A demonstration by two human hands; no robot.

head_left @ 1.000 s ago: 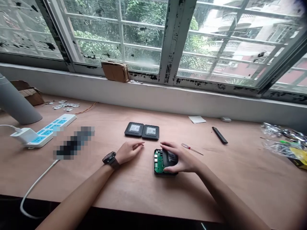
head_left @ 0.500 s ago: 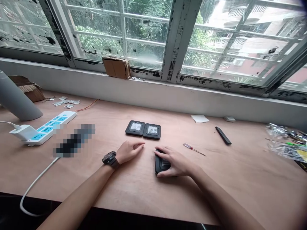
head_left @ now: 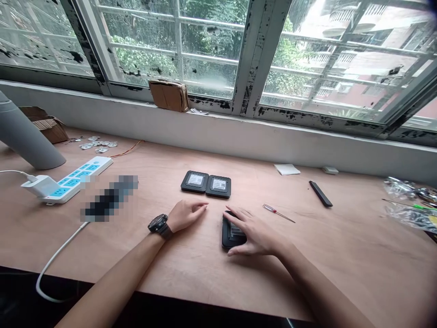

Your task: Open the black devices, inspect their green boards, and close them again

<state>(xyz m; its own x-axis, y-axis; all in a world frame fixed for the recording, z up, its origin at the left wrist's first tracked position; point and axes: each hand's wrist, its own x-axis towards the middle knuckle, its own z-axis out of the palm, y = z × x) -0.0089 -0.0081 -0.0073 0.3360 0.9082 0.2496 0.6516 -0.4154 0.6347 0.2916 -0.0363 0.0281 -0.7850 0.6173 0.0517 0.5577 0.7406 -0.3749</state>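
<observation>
On the table, a flat black square device with a pale label lies partly under my right hand. The fingers of that hand are spread above the device's far edge, with the thumb by its near edge; much of the device is covered by the hand. To the left, my left hand rests on the tabletop, holding nothing, its fingers loosely stretched and a black watch on the wrist. Beyond the hands, two similar black devices, one on the left and one on the right, lie side by side with white labels up.
A small screwdriver lies right of my right hand, and a dark bar farther right. Folded white paper is near the wall. At left stands a power strip with a cable. Plastic bags lie far right.
My right hand has loosened from the black device, its fingers spreading and its thumb moving off the near edge. The left hand stays put. The view has shifted slightly.
</observation>
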